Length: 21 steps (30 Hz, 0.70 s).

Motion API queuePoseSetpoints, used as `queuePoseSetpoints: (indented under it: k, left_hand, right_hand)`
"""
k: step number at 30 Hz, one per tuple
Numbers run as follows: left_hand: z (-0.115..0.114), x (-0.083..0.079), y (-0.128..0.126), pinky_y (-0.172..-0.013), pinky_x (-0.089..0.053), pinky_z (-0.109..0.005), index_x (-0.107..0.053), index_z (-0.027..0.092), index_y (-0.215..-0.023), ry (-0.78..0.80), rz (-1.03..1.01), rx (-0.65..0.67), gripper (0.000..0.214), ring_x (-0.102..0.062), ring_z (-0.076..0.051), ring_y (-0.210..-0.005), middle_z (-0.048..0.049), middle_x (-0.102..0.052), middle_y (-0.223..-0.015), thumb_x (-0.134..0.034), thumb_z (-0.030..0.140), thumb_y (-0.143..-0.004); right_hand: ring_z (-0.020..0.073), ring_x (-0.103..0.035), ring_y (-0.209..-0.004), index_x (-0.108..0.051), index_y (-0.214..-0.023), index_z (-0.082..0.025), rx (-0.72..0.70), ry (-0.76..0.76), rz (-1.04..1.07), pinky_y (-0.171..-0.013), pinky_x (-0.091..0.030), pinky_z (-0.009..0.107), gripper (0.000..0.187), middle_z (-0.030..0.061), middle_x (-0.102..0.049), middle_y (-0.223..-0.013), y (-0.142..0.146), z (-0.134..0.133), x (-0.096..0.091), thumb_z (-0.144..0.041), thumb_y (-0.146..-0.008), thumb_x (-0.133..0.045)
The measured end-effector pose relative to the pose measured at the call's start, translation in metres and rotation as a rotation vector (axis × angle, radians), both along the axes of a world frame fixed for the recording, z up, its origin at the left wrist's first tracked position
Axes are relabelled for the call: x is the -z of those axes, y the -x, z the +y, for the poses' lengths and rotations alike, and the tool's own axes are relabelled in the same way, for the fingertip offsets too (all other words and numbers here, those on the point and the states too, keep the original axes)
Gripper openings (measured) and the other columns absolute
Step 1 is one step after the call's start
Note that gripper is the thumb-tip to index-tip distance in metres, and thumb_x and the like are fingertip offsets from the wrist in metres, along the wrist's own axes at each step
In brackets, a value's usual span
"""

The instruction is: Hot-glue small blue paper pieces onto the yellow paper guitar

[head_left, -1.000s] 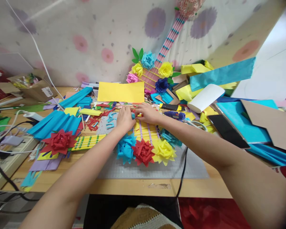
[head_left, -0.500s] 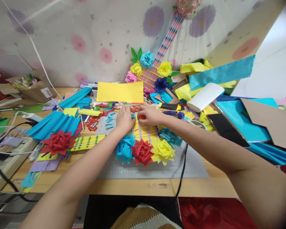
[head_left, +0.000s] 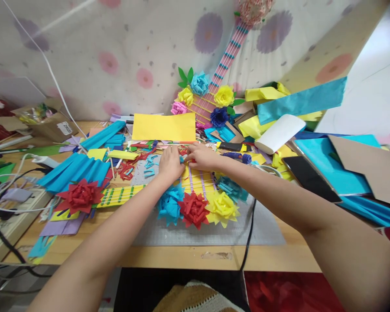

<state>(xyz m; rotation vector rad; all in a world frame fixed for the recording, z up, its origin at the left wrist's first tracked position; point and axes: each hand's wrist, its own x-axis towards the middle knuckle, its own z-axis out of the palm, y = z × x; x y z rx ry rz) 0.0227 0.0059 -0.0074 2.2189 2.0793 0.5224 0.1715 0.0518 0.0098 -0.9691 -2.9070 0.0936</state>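
A yellow paper guitar (head_left: 199, 180) lies flat in front of me, with purple strips and thin strings across its body. Along its near edge sit a blue paper flower (head_left: 170, 206), a red paper flower (head_left: 195, 210), a yellow paper flower (head_left: 223, 209) and a teal paper flower (head_left: 231, 187). At the guitar's far edge my left hand (head_left: 170, 165) is closed, its fingers curled by a bit of blue paper. My right hand (head_left: 202, 157) meets it there, fingers pinched over something red. What either hand grips is mostly hidden. The green-fretted neck (head_left: 121, 196) runs left under my left forearm.
A grey cutting mat (head_left: 260, 227) lies beneath the guitar. Behind are a yellow sheet (head_left: 164, 127) and a pink paper guitar (head_left: 203, 104) leaning on the wall. A blue glue gun (head_left: 237, 157), phone (head_left: 310, 177), power strip (head_left: 19, 221) and paper scraps surround the work.
The right hand has shifted slightly, its fingers now covering more of the red piece. The left hand stays nearly where it was, and the guitar has not visibly moved.
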Motion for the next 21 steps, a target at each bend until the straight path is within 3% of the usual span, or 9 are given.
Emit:
queuePoseSetpoints:
  k: [21]
  left_hand:
    - [0.004, 0.006, -0.007, -0.095, -0.041, -0.043, -0.045, 0.02, -0.095, 0.032, -0.098, -0.079, 0.028, -0.052, -0.031, -0.111, -0.0132, -0.056, -0.106, -0.059, 0.016, -0.071]
  right_hand:
    - [0.0271, -0.048, -0.102, -0.076, -0.099, -0.019, -0.009, -0.008, 0.084, -0.09, -0.037, 0.04, 0.028, 0.0133, -0.062, -0.1, -0.008, -0.001, 0.001, -0.02, -0.078, -0.057]
